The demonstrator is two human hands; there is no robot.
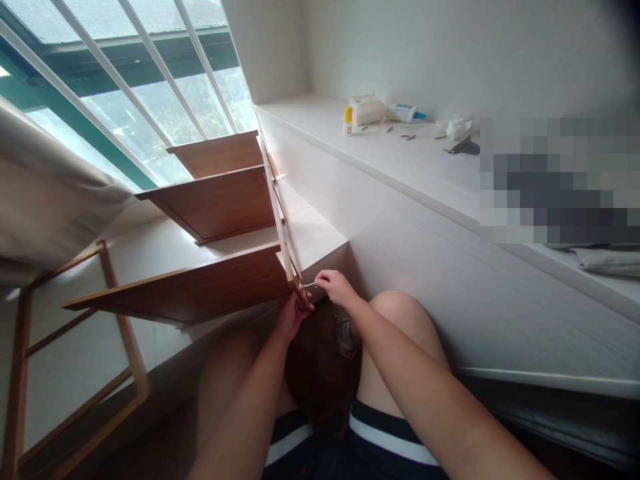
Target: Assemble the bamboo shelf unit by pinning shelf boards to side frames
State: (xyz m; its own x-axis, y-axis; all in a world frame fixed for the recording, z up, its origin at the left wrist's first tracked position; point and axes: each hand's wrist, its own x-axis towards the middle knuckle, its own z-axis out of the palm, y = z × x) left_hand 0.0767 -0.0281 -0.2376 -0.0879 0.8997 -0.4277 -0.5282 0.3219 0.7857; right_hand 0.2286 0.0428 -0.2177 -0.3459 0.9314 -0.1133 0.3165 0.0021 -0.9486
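A brown wooden shelf unit lies tipped on its side, with several boards [215,207] joined to one narrow side frame [287,250]. My left hand [291,317] is closed around the near end of that frame, its fingers partly hidden behind the wood. My right hand [336,288] pinches a thin, light-coloured rod [309,285] between thumb and fingertips. The rod points left, and its tip meets the frame just above my left hand. Its exact kind is too small to make out.
A second wooden frame [23,373] leans at the left below a curtain [55,187]. On the white ledge [400,160] lie a yellow-capped bottle [348,120], a blue-capped tube [405,113], several small metal pieces and crumpled plastic [455,127]. A barred window stands behind.
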